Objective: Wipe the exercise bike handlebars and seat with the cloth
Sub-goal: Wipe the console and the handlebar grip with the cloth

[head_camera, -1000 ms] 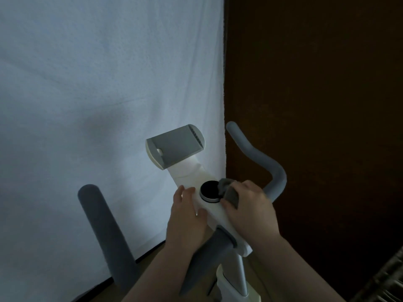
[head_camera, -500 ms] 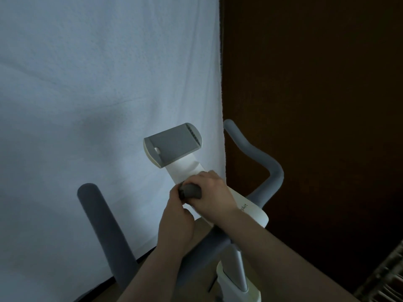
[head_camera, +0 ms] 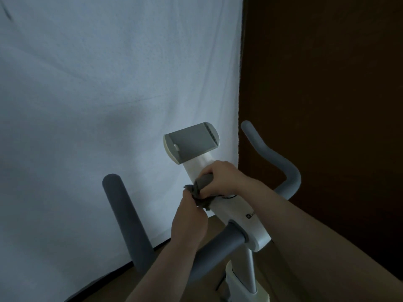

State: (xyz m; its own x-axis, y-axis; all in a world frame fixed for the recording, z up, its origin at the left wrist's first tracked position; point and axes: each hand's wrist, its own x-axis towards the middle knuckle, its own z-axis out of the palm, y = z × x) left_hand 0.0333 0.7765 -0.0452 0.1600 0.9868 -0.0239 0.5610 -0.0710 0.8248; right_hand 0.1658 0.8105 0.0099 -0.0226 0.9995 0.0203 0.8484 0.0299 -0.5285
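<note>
On white console housing (head_camera: 229, 205) of exercise bike, just below grey tablet holder (head_camera: 192, 142): dark grey cloth (head_camera: 201, 188) bunched against housing's left edge. Right hand (head_camera: 224, 179) curled over cloth's upper roll, pressing it to housing. Left hand (head_camera: 189, 221) pinches cloth's lower end. Grey foam handlebars (head_camera: 124, 214) flank both sides, untouched by hands. White sheet (head_camera: 98, 83) hangs behind; seat out of view.

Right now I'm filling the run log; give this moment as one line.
step: wiping bike console | right hand: holds cloth on console | left hand: pinches cloth | handlebars: untouched | seat: out of view
</note>
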